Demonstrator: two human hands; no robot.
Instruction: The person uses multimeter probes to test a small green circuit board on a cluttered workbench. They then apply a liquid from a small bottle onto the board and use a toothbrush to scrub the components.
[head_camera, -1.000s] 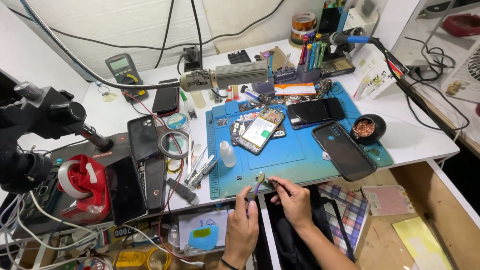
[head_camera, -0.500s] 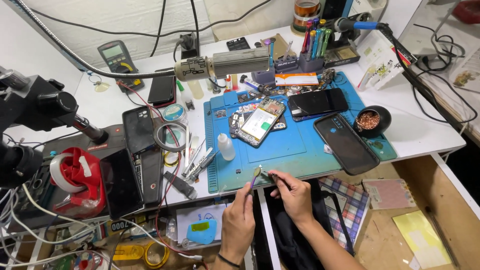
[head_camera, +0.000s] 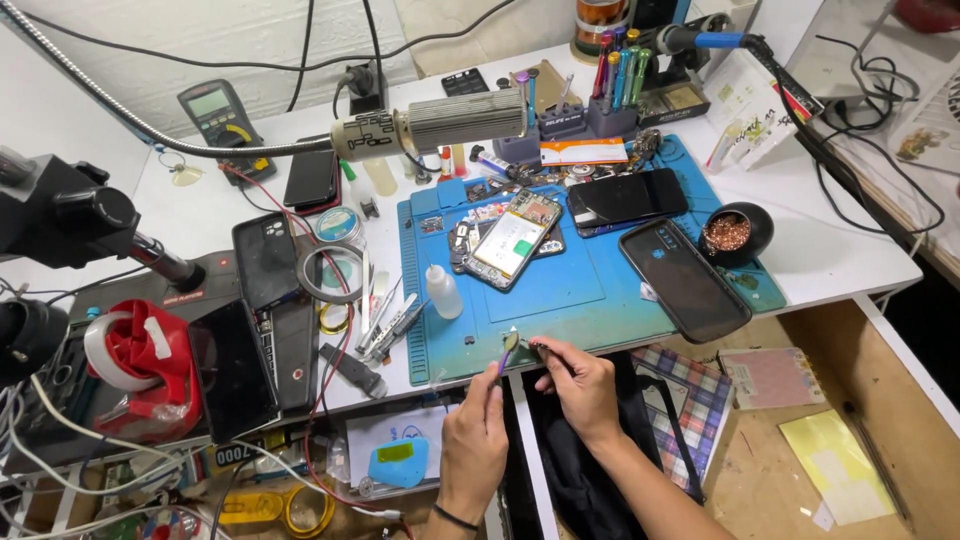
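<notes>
Near edge of blue silicone mat on white worktop: my left hand pinches a purple-handled brush; right hand closes on dark tweezers, tips meeting for close work.

A multimeter lies far behind a red tape dispenser.

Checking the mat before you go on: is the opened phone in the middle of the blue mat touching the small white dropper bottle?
Apart. The head view shows bare blue mat between the opened phone and the dropper bottle, which stands to its lower left.
</notes>
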